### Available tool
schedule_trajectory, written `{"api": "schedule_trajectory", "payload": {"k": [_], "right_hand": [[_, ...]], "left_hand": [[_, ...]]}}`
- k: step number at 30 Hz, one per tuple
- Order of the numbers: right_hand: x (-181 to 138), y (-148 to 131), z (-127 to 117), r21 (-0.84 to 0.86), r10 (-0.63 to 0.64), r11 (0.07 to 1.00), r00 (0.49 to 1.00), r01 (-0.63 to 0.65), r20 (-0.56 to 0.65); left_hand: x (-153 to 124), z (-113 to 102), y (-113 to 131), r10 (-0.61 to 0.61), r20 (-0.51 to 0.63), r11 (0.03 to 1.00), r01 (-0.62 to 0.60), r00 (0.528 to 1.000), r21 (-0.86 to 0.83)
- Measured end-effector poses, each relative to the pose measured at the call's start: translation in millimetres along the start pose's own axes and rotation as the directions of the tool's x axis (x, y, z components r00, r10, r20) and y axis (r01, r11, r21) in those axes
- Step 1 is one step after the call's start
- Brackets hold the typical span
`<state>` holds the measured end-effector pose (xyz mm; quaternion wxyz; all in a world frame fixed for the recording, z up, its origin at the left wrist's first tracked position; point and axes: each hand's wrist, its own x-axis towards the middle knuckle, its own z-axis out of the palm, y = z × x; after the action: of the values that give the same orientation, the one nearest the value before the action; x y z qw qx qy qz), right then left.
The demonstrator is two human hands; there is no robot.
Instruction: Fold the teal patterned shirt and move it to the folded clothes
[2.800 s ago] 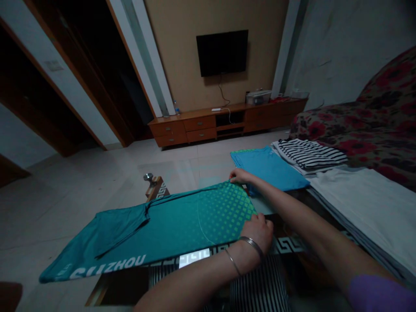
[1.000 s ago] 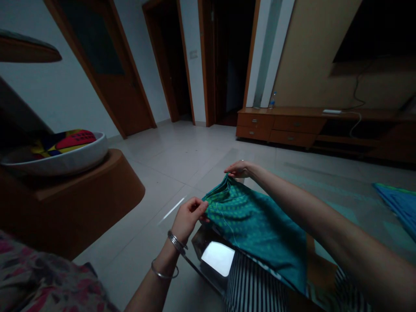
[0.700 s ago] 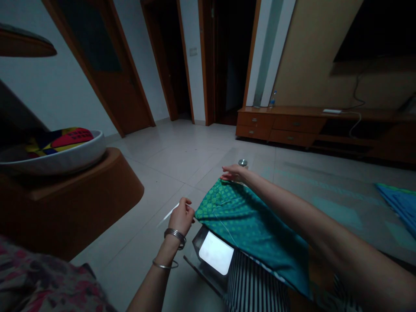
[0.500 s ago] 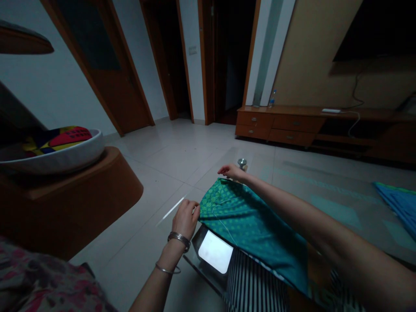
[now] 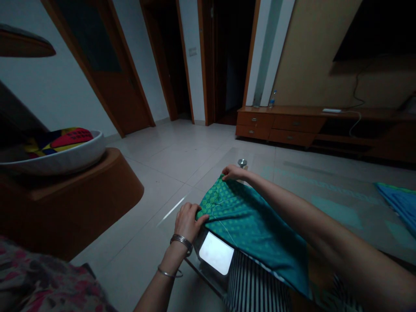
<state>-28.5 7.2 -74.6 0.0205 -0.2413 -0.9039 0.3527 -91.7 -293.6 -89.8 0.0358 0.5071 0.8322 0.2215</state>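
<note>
A teal-green cloth (image 5: 250, 229) with lighter dots lies folded on the glass table (image 5: 325, 190). My left hand (image 5: 188, 221), with bangles at the wrist, is at its near left corner. The left thumb lies on top of the fabric and the fingers curl at its edge. Farther off, my right hand (image 5: 233, 172) pinches the far corner of the cloth. The right forearm reaches across above the fabric. A thin pale line runs over the dotted part.
Right of my arm lies a blue cloth (image 5: 399, 203). A bright white rounded rectangle (image 5: 216, 252) shows beside the cloth's near edge. At left, a white bowl (image 5: 71, 152) with colourful fabric stands on a brown support (image 5: 123, 182). Beyond is a wooden TV cabinet (image 5: 292, 125).
My right hand has gone from loose fingers above the far corner to pinching it. The left hand has shifted slightly right, its thumb now over the cloth.
</note>
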Motion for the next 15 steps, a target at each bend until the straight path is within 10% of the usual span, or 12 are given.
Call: {"api": "schedule_trajectory", "payload": {"k": [15], "right_hand": [[14.3,26.3,32.9,0.112,0.069,0.993,0.978,-0.047,-0.195]], "left_hand": [[6.1,-5.6,-29.5,-0.003,-0.059,0.98,-0.009,0.998,-0.198]]}}
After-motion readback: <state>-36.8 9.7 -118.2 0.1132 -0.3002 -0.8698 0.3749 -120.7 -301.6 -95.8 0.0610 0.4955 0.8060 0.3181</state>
